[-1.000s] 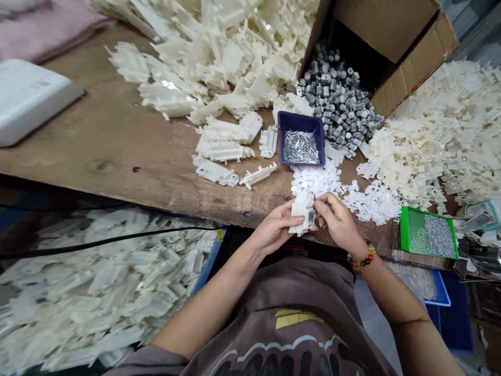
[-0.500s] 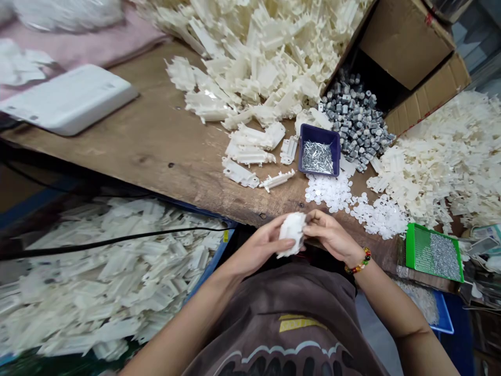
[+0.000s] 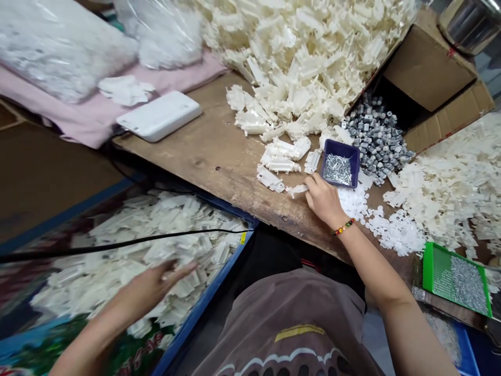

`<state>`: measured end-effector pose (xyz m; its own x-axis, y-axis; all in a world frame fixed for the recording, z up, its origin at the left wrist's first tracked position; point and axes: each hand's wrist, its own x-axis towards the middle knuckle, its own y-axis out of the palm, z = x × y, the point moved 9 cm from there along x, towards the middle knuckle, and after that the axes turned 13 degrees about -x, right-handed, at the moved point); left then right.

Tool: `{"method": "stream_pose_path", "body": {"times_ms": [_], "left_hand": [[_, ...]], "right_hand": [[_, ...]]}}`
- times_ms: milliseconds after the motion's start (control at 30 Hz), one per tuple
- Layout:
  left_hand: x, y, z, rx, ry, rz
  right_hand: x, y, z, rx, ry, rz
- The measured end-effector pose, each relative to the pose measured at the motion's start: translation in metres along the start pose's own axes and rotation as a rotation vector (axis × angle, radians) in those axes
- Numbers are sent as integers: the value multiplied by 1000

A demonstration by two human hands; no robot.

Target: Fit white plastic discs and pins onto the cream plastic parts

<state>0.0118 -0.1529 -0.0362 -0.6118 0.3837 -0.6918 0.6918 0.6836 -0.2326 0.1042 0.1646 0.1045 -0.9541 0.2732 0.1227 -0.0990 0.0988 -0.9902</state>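
So the right hand [image 3: 324, 198] is pinching one end of a slim white part [image 3: 294, 191], thumb and fingertips closed on it, with the rest of the piece sticking out to the left of the grip, just over the table [image 3: 242, 183]. It's probably being held by the tip because it's so narrow (my guess, since the fingers are hiding that end).

Just past the fingertips, a short white piece [image 3: 312, 161] is lying, and a handful of white housings [image 3: 284, 156] is sitting left of and beyond the grip, looking set apart from the big heap [image 3: 301, 78] farther back, likely so single ones are easier to grab.

Right behind the grip, a purple tray [image 3: 356, 172] is holding shiny metal pins [image 3: 337, 169], presumably because small stuff like that would be rolling everywhere. White discs [image 3: 352, 203] are spreading loose to the right of the grip, seemingly fine without a container since they're flat. Beyond the tray, grey cylinders [image 3: 381, 141] are spilling out of a tipped cardboard box [image 3: 422, 73], and well off to the right a green basket [image 3: 438, 274] is holding more small metal bits.

The left hand [image 3: 151, 284] is hovering well left of the right grip, over a bin [image 3: 219, 282] full of white parts. It's blurry, but thumb and finger are spreading apart and seem to be holding nothing.
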Motion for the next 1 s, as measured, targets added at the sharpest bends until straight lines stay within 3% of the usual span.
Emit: {"method": "stream_pose_path", "body": {"times_ms": [100, 133, 200, 267, 333, 400, 500, 600, 667, 767, 867, 1000], "left_hand": [[-32, 107, -43, -450, -44, 621], [-42, 138, -63, -645, -59, 750], [-45, 182, -96, -885, -60, 847], [-34, 209, -117, -957, -46, 826], [-23, 223, -131, -976, -41, 791], [-18, 231, -142, -973, -24, 778], [-23, 247, -153, -926, -10, 840], [-26, 264, -157, -861, 0, 877], [-23, 270, -159, -843, 38, 850], [-16, 273, -163, -835, 114, 799], [-13, 278, -163, -800, 155, 777], [-10, 285, -161, -806, 173, 752]], "right_hand": [[-34, -20, 18, 141, -61, -73], [-47, -26, 30, 186, -134, -65], [-67, -33, 49, 298, -276, -6], [-72, -38, 40, 418, -257, 39], [-59, -39, -6, 425, -20, 15], [-39, -36, -66, 224, 267, -40], [0, -9, -114, -93, 339, 152], [25, 20, -125, -196, 275, 350], [30, 27, -124, -202, 252, 381], [30, 25, -126, -122, 253, 315], [26, 18, -137, 58, 331, 169], [7, 16, -147, 532, 539, 81]]}}
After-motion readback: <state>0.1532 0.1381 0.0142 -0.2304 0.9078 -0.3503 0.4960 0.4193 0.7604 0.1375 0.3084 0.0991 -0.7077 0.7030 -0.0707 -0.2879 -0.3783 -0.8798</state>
